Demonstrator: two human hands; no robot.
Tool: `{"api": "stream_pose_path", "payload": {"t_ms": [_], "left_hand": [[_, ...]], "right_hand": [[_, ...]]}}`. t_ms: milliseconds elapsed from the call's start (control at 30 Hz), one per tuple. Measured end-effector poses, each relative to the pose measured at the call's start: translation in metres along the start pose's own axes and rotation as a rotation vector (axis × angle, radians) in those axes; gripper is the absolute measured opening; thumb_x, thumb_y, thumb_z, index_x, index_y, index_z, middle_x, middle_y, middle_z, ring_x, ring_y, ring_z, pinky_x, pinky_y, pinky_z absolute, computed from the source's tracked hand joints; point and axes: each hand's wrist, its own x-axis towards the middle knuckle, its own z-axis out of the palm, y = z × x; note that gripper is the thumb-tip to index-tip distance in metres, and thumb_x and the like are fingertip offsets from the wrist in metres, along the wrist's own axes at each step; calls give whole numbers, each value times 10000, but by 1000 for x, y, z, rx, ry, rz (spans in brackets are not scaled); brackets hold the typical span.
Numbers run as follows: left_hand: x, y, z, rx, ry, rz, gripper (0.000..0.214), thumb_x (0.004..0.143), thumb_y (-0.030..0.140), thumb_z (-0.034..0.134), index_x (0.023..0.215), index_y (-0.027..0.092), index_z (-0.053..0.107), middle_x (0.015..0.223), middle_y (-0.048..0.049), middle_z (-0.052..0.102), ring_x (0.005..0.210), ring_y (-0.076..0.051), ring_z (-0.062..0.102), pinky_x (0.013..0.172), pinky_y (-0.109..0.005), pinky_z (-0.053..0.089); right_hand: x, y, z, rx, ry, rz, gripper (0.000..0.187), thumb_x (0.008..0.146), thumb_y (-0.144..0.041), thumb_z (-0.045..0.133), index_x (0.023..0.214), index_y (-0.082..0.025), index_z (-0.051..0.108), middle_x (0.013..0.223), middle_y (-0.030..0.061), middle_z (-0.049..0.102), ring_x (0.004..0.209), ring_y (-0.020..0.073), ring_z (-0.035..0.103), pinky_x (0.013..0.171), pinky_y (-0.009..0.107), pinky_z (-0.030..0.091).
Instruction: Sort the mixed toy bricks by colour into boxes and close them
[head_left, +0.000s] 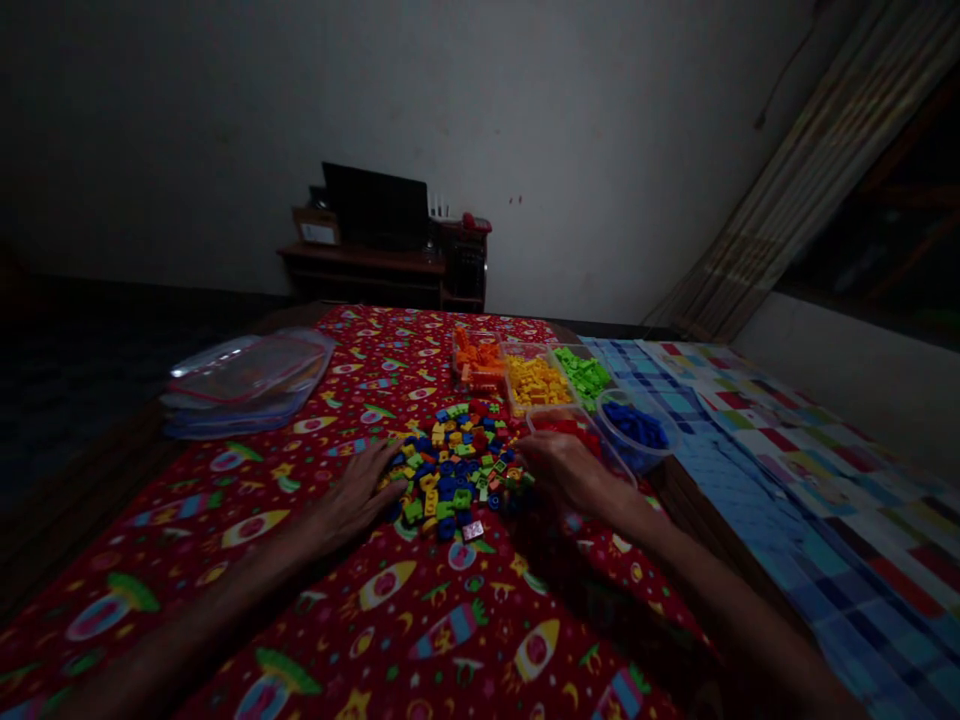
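Note:
A heap of small mixed-colour plastic bricks (456, 460) lies on a red patterned cloth (420, 620). My left hand (358, 494) rests flat at the heap's left edge, fingers stretched toward the bricks. At the heap's right edge my right hand (564, 468) lies with fingers curled over some bricks; what they hold is hidden. Behind the heap stand clear tubs of sorted bricks: orange (477, 364), yellow (535, 382), green (583, 372), red (571, 428) and a round tub of blue (636, 428).
A stack of clear plastic lids or bags (247, 382) lies at the left on the cloth. A checked cloth (795, 470) covers the surface to the right. A dark desk with a monitor (381, 232) stands against the far wall. The room is dim.

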Motion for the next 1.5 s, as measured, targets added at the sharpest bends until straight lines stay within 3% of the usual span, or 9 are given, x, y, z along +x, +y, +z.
{"api": "stream_pose_path", "payload": {"t_ms": [100, 233, 433, 600, 833, 1000, 1167, 1300, 1500], "left_hand": [[-3, 17, 11, -1, 30, 103, 599, 889, 523, 390, 1393, 200, 373, 1458, -150, 353, 1331, -307, 326, 1062, -503, 326], [5, 22, 14, -46, 57, 189, 498, 889, 480, 423, 1323, 242, 472, 1410, -127, 416, 1286, -287, 391, 1046, -493, 358], [18, 17, 3, -111, 142, 145, 490, 848, 559, 443, 1119, 195, 626, 1312, -138, 514, 1206, -299, 478, 1008, -493, 400], [9, 30, -18, -100, 133, 262, 338, 882, 445, 457, 962, 203, 678, 1152, -109, 604, 1115, -260, 519, 967, -431, 431], [-21, 55, -21, -127, -68, 361, 295, 890, 375, 516, 1148, 262, 602, 1171, -74, 582, 1113, -226, 508, 947, -366, 449], [-26, 48, -11, -131, -118, 275, 371, 906, 369, 478, 1262, 278, 521, 1204, -74, 570, 1086, -219, 549, 938, -352, 461], [-19, 40, -13, -172, -43, 163, 347, 887, 397, 475, 1168, 235, 600, 1149, -81, 633, 1059, -229, 587, 928, -343, 469], [-15, 44, -21, -180, -3, 64, 423, 838, 463, 512, 1180, 232, 604, 1165, -75, 649, 1041, -239, 607, 910, -342, 477], [-9, 56, -37, -189, 21, 44, 419, 830, 466, 499, 1133, 218, 648, 1103, -74, 681, 971, -240, 641, 859, -335, 502]], "right_hand": [[3, -31, 33, 8, -83, -132, 249, 888, -178, 508, 1129, -163, 568, 1064, 113, 609, 965, 175, 570, 820, 285, 449], [9, -52, 51, -44, -142, -223, 314, 879, -130, 487, 1188, -172, 520, 1132, 112, 574, 1098, 204, 499, 936, 340, 417], [11, -32, 56, -20, -107, -163, 176, 869, -95, 476, 1003, -174, 557, 1020, 77, 584, 965, 178, 510, 824, 296, 416], [7, -14, 55, 15, -98, -70, 163, 871, -51, 429, 830, -154, 548, 829, 45, 565, 760, 139, 496, 688, 247, 377], [5, -28, 61, 83, -1, -135, 253, 885, -109, 474, 1120, -177, 535, 1096, 99, 564, 1037, 189, 490, 885, 325, 395], [9, -48, 73, 31, -138, -198, 238, 872, -150, 531, 1104, -200, 544, 984, 64, 588, 926, 182, 520, 877, 330, 420], [-3, -67, 60, -55, -103, -258, 361, 883, -116, 473, 1240, -168, 472, 1219, 149, 510, 1142, 240, 441, 988, 423, 383], [-4, -68, 55, 57, -112, -221, 342, 885, -139, 482, 1223, -190, 475, 1138, 117, 550, 1063, 208, 500, 922, 369, 438], [-4, -29, 50, 187, 183, 12, 373, 886, -197, 457, 1254, -164, 405, 1025, 107, 585, 918, 200, 572, 800, 336, 476]]}}
